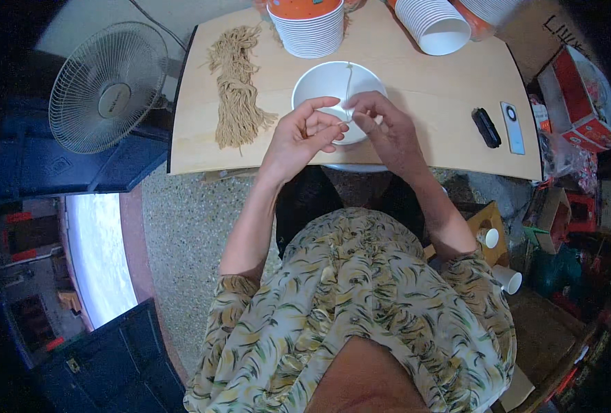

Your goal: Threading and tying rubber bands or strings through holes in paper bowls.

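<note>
Over the near part of a white paper tub, my two hands come close together with their fingers curled. A thin pale string runs from the tub's far rim down to my fingers. My left hand pinches it between thumb and forefinger. My right hand is closed around the string just beside, its fingertips a little blurred. The tub stands on the table with its mouth facing up. To the left lies a long bundle of tan strings, loose at its near end.
Stacked paper tubs stand at the table's back, and another stack lies tilted at the far right. A black case and a pale flat device lie right. A fan stands left; boxes crowd the right.
</note>
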Available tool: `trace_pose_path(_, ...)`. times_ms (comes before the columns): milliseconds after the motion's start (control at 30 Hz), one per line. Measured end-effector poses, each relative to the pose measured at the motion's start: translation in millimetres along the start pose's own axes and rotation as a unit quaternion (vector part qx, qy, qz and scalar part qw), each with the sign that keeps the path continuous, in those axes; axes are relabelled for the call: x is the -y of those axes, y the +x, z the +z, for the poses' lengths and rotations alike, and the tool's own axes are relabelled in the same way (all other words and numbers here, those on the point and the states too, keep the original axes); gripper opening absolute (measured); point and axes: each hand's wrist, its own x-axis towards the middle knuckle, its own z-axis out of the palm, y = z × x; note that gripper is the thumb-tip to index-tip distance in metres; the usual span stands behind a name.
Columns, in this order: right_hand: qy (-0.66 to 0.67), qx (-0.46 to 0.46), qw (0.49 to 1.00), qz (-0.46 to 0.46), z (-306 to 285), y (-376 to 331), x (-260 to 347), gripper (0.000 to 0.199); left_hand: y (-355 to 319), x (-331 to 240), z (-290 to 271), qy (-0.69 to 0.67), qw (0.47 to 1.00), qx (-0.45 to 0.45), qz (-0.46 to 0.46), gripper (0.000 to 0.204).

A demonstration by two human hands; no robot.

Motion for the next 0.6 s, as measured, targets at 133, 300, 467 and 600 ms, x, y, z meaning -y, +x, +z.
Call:
trace_pose_path(133, -0.095, 0.055, 0.987, -0.115, -6.7, 8.5, -2.8, 0.009, -0.1, 0.8, -4.3, 0.029, 0.999, 0.007, 0.024, 0.051)
trace_pose_path(300, -0.094, 0.123, 0.982, -0.109, -11.2, 10.1, -7.4, 0.009, -2.4, -3.8, -4.7, 0.040, 0.999, 0.008, 0.034, 0.051)
trace_pose_path(467, -0.005, 0.117, 0.993, -0.032, -7.5, 9.5, -10.9, 0.012, 0.5, 2.9, -12.7, 0.037, 0.999, 0.017, 0.003, 0.034)
trace_pose_path(600, 0.016, 0.112, 0.994, 0.006, -4.9, 8.1, -11.2, 0.011, 1.9, 4.2, -16.6, 0.049, 0.999, 0.020, -0.006, 0.024)
